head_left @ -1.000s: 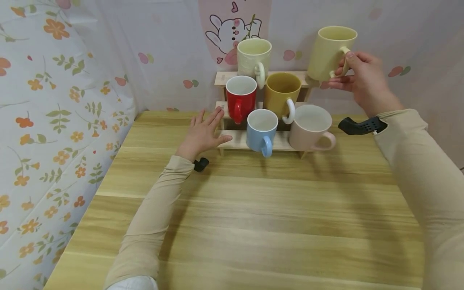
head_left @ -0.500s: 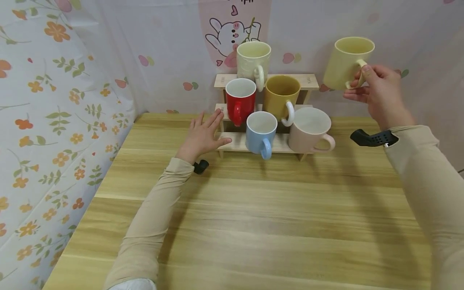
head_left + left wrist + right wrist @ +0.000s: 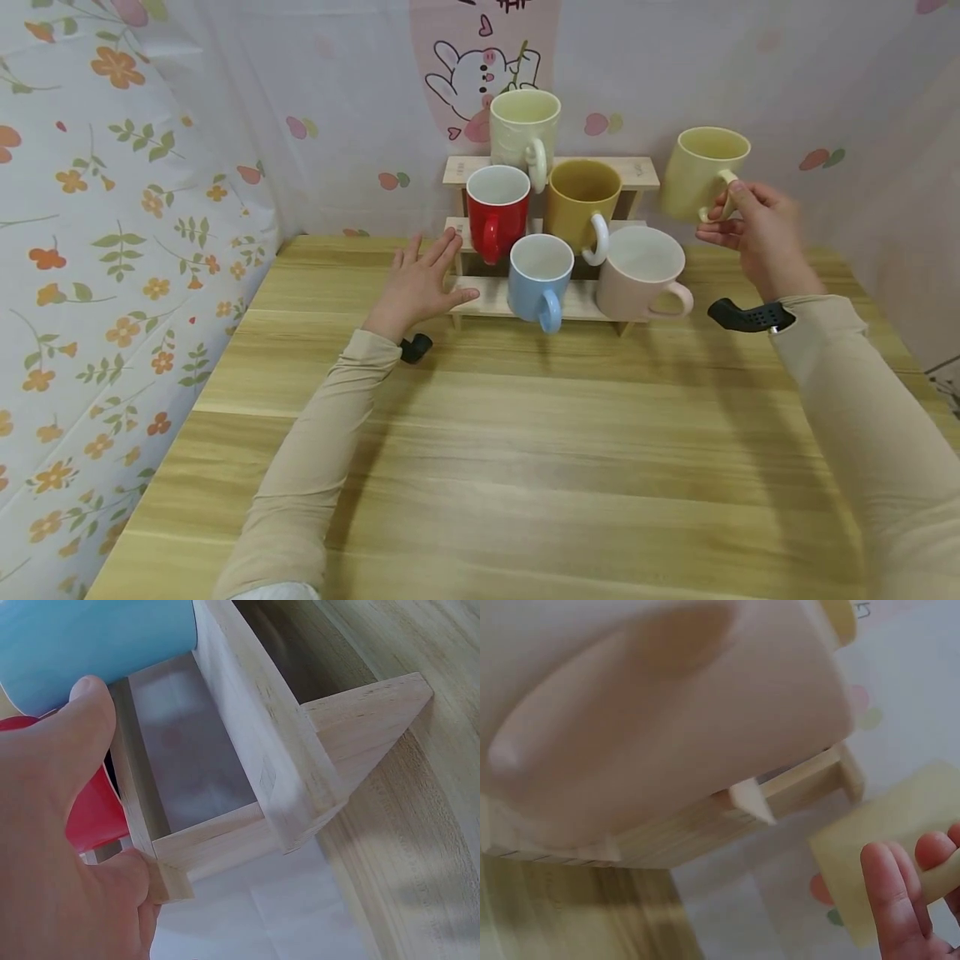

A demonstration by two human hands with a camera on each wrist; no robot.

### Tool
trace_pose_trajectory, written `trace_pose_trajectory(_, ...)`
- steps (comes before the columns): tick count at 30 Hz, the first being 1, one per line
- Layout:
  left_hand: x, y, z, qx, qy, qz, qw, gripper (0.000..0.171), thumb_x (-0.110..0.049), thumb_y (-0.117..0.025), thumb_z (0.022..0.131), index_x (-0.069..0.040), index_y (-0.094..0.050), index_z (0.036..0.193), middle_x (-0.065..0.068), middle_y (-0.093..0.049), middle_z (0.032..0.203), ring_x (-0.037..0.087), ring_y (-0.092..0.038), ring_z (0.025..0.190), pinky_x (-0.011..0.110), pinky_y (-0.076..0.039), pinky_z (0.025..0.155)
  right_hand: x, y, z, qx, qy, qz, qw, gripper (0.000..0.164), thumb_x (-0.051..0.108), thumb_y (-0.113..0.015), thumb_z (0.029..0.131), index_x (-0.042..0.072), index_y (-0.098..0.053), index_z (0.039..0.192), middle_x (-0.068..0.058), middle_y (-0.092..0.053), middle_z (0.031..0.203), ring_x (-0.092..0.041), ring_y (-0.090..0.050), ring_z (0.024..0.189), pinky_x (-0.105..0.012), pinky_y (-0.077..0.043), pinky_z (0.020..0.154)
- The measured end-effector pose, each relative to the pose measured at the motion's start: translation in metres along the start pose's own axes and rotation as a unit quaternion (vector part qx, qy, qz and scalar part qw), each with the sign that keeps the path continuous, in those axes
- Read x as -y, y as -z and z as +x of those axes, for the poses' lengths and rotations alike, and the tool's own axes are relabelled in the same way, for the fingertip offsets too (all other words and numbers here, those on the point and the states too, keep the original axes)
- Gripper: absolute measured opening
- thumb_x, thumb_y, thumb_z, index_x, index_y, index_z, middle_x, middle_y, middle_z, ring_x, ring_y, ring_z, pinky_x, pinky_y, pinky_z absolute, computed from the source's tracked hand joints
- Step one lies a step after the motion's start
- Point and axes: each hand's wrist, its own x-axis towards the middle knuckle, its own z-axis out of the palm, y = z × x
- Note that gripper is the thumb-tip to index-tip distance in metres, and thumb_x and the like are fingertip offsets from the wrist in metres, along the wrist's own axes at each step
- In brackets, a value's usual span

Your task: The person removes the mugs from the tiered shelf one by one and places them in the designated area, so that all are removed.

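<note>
My right hand (image 3: 768, 237) pinches the handle of a pale yellow mug (image 3: 701, 177), held upright in the air just right of a three-tier wooden rack (image 3: 487, 293). Fingers spread, my left hand (image 3: 422, 287) rests at the rack's left end. A pale green embossed mug (image 3: 521, 133) stands on the top tier. On the middle tier are a red mug (image 3: 501, 204) and a mustard mug (image 3: 573, 208) with a white handle. Below them sit a light blue mug (image 3: 534, 287) and a pale pink mug (image 3: 633, 279). The left wrist view shows my thumb near the blue mug (image 3: 97, 645).
A wood-grain table (image 3: 540, 450) extends in front of the rack. Behind stands a white cloth backdrop (image 3: 337, 150) with a bunny drawing, and a flowered curtain (image 3: 127, 292) hangs at left. Black wrist cameras (image 3: 750, 317) stick out beside each wrist.
The yellow mug in my right hand has gone right, away from the rack's top tier, then down and slightly back left. My left hand stays at the rack's left end.
</note>
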Motion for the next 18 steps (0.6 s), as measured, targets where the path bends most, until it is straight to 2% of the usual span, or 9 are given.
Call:
trace_pose_trajectory(3, 0.001, 0.000, 0.000, 0.001, 0.002, -0.001, 1.0000, 0.091, -0.068, -0.048, 0.086, -0.026, -0.007, 0.155, -0.006, 0.002, 0.162, 0.040, 0.004, 0.147, 0.060, -0.004, 0.116, -0.009, 0.002, 0.000, -0.002, -0.003, -0.005, 1.000, 0.022, 0.019, -0.067, 0.089, -0.003, -0.061, 0.091, -0.009, -0.060, 0.074, -0.023, -0.066, 0.054, -0.033, -0.058, 0.057)
trace_pose_trajectory(9, 0.000, 0.000, -0.001, -0.003, 0.000, 0.005, 1.0000, 0.091, -0.069, -0.047, 0.086, -0.026, -0.007, 0.155, -0.007, 0.001, 0.162, 0.041, 0.001, 0.147, 0.061, -0.008, 0.116, -0.027, 0.006, 0.003, -0.007, 0.000, -0.011, 1.000, 0.021, 0.017, -0.063, 0.092, -0.002, -0.063, 0.083, -0.008, -0.061, 0.067, -0.021, -0.067, 0.053, -0.031, -0.058, 0.056)
trace_pose_trajectory(18, 0.000, -0.001, -0.001, -0.004, 0.001, 0.003, 1.0000, 0.093, -0.070, -0.048, 0.085, -0.025, -0.008, 0.155, -0.007, 0.001, 0.162, 0.040, 0.001, 0.147, 0.060, -0.007, 0.116, -0.051, 0.007, 0.010, -0.016, 0.001, -0.018, 1.000, 0.027, 0.016, -0.058, 0.095, 0.002, -0.065, 0.072, -0.004, -0.062, 0.062, -0.013, -0.059, 0.045, -0.021, -0.053, 0.047)
